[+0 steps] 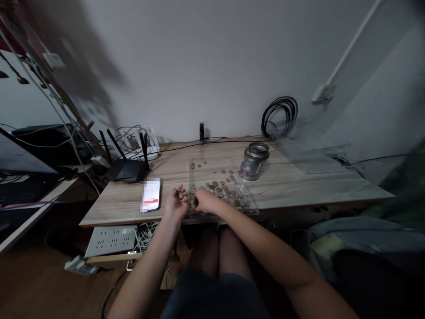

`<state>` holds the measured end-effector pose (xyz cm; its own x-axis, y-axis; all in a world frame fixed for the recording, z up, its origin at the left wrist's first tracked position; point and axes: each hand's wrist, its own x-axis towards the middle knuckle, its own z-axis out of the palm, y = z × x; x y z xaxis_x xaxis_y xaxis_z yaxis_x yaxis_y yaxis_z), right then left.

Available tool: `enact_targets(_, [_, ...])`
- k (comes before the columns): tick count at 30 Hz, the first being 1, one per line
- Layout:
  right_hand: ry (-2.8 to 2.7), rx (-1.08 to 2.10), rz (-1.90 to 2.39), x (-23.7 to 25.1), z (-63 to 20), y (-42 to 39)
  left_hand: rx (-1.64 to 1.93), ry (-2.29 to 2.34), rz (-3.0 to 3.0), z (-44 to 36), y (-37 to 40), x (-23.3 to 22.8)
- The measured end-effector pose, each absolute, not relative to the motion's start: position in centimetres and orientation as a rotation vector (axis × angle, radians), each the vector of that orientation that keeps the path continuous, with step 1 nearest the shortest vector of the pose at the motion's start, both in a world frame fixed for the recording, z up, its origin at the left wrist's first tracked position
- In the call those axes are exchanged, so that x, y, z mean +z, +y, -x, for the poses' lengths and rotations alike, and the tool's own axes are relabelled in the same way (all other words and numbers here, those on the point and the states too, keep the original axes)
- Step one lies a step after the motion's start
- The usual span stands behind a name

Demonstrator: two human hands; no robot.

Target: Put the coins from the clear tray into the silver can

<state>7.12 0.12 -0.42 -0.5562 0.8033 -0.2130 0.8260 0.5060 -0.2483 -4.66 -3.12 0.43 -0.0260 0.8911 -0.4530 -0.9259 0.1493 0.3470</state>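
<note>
Wooden desk [299, 186], coins [222, 188] blurry, left hand [177, 204] fingers curled on some, right hand [202, 201] grip unclear

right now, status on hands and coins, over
Left hand cupped, coins in palm. Right hand at near edge of clear tray, by loose coins. Tin can stands clear.

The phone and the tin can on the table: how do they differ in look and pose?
The phone lies flat, while the tin can stands upright with its open mouth up. The phone is a thin rectangle with a bright screen; the tin can is a round, dull metal cylinder. The phone lies left of the left hand, the tin can beyond the right hand, past the coins. Both rest on the wooden table.
</note>
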Motion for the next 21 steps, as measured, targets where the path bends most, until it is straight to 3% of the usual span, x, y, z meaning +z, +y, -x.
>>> enact_targets(11, [2.649, -0.635, -1.314, 0.0, -7.0, 0.7, 1.38, 0.664, 0.053, 4.9, -2.8, 0.5])
enact_targets(21, [2.434, -1.203, -1.187, 0.1, -8.9, 2.7, 1.446, 0.753, 0.053, 3.8, -2.0, 0.7])
